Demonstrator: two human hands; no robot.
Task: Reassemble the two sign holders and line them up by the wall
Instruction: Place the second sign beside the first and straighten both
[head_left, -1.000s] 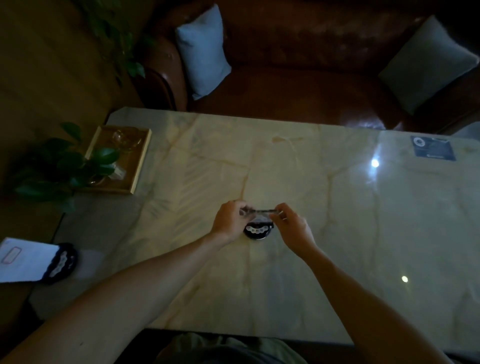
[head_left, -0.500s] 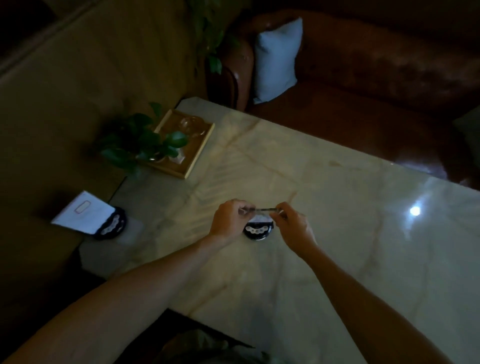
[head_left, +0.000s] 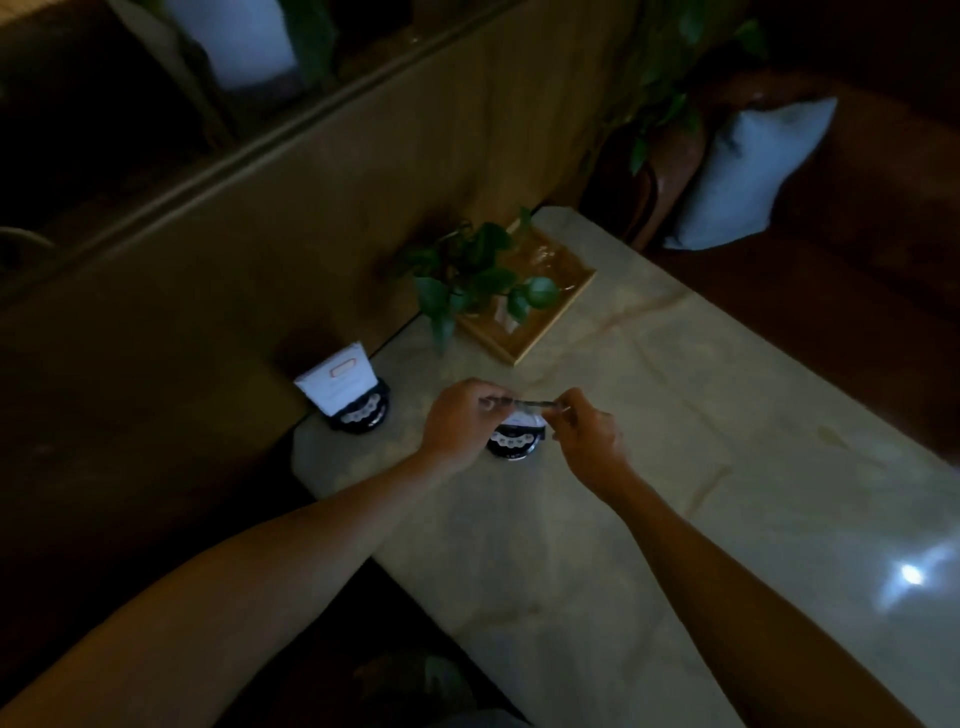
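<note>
The left hand (head_left: 457, 426) and right hand (head_left: 587, 436) fingers pinch opposite ends of the thin, probably light, stiff clear panel (head_left: 524, 402) over its round black base (head_left: 514, 441); grip by the edges.

The marble table (head_left: 675, 467) has lots of bare top to the right of the hands and toward the person. Far side left, a wooden tray (head_left: 540, 322) with a leafy plant (head_left: 467, 280) blocks the way. At the left corner, a finished sign holder (head_left: 353, 400) stands near the wall (head_left: 260, 234), with a bare strip of table between it and the round black base (head_left: 514, 441). The left hand (head_left: 462, 421) and right hand (head_left: 587, 436) crowd over that base.
</note>
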